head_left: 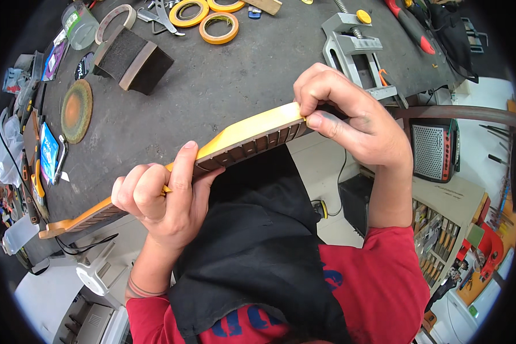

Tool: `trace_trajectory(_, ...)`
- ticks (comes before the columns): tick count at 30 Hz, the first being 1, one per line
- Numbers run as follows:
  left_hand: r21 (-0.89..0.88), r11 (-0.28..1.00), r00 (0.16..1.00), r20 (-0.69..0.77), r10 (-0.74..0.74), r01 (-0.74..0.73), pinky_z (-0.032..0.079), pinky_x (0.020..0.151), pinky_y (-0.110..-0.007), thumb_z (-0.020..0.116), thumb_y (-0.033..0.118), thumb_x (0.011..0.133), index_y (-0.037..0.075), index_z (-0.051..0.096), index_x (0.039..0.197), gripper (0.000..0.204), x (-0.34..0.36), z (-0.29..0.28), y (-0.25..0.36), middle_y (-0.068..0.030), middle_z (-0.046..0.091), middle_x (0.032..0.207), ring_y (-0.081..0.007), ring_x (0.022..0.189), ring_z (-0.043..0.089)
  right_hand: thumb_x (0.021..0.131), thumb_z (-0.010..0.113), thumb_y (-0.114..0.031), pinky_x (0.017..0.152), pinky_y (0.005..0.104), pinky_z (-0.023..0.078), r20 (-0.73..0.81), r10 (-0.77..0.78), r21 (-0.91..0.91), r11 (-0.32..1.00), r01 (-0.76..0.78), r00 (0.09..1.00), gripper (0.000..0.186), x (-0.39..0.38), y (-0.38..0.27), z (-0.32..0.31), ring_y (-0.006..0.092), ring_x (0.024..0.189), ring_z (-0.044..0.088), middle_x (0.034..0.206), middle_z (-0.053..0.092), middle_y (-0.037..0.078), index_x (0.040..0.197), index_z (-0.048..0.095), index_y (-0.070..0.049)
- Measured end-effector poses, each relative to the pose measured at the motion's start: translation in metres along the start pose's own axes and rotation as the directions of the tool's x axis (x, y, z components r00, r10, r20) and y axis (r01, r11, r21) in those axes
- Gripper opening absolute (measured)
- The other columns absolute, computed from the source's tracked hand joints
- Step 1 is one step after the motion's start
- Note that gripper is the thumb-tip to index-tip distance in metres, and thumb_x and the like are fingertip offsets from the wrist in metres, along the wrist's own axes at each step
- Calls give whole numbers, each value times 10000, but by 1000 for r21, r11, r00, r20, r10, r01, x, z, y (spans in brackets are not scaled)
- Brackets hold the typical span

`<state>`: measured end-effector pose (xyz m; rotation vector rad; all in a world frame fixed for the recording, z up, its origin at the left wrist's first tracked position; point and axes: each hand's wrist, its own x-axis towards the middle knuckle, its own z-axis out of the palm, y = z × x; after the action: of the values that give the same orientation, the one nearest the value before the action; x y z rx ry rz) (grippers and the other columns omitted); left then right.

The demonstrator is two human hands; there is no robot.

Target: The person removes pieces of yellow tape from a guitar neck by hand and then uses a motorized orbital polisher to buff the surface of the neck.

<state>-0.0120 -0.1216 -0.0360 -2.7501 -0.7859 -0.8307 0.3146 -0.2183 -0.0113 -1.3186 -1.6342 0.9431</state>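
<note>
A guitar neck (247,150) slants across the front edge of the bench, its dark fretted board toward me and its headstock at the lower left. Bright yellow covers its upper side; whether this is tape or wood I cannot tell. My left hand (165,198) is closed around the middle of the neck, index finger along the top edge. A small yellow scrap (166,190) sticks out between its fingers. At the neck's right end, my right hand (352,117) pinches the edge between thumb and fingers, with a bit of yellow at the thumb tip.
On the dark bench (223,80) lie yellow tape rolls (218,28), a black block (133,60), a round brown disc (76,111) and a metal clamp (358,49). Tools and packets crowd the left side. A grey speaker box (434,150) and tool drawers (441,235) stand right.
</note>
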Motion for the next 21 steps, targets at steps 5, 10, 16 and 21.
trace_trajectory(5, 1, 1000, 1000, -6, 3, -3, 369, 1011, -430, 1016, 379, 695, 152, 801, 1306, 686, -1, 1, 0, -36, 460, 1123, -268, 1113, 491, 1051, 643, -1, 940, 345, 523, 51, -9, -29, 1000, 10, 999, 93, 2, -1, -5, 195, 1014, 608, 1123, 581, 74, 1136, 613, -24)
trace_trajectory(10, -11, 1000, 1000, 5, -5, 5, 366, 1011, -431, 1013, 379, 699, 150, 800, 1302, 680, 1, -1, -1, -38, 467, 1102, -270, 1106, 498, 1039, 671, 12, 890, 348, 547, -62, 102, -15, 995, -103, 993, 108, -3, -8, 0, 225, 984, 669, 1084, 641, 83, 1138, 644, -23)
trace_trajectory(16, -18, 1000, 999, 43, -14, 15, 365, 1023, -441, 1012, 372, 685, 145, 796, 1293, 685, 4, -4, -2, -40, 479, 1082, -270, 1099, 513, 955, 728, 4, 802, 393, 587, -6, -131, -504, 857, 110, 991, 179, 6, -18, -6, 305, 928, 744, 1009, 726, 98, 1120, 692, -55)
trace_trajectory(21, 21, 1000, 1000, 29, 8, -9, 366, 975, -447, 968, 476, 726, 180, 819, 1250, 620, 6, 0, -3, -25, 443, 1109, -243, 1068, 515, 870, 754, 14, 765, 402, 606, 94, -224, -640, 733, 231, 970, 210, 13, -21, -18, 312, 887, 764, 975, 746, 89, 1066, 713, -53)
